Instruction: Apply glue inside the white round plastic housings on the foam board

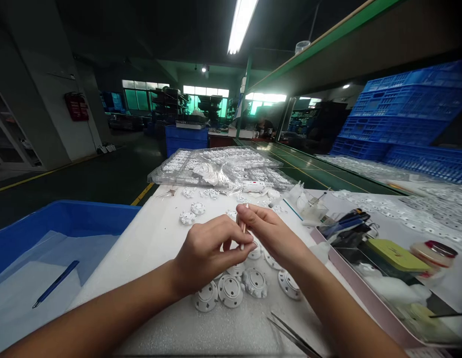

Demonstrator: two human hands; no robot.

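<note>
My left hand (208, 251) and my right hand (270, 232) meet above the white foam-covered table (160, 238). Both pinch a thin white stick (244, 226), held nearly upright between the fingertips. Whether a small part sits between the left fingers I cannot tell. Just below the hands lie several round white plastic parts (231, 290) with holes and toothed rims. More of these parts (187, 217) are scattered farther back on the table.
Clear plastic trays of white parts (216, 166) lie at the table's far end. A blue bin (63, 223) with a blue pen (55, 283) stands at left. A tray with tools and small containers (387, 258) lies at right. Metal tweezers (290, 334) rest near the front edge. Blue crates (406, 117) stack at back right.
</note>
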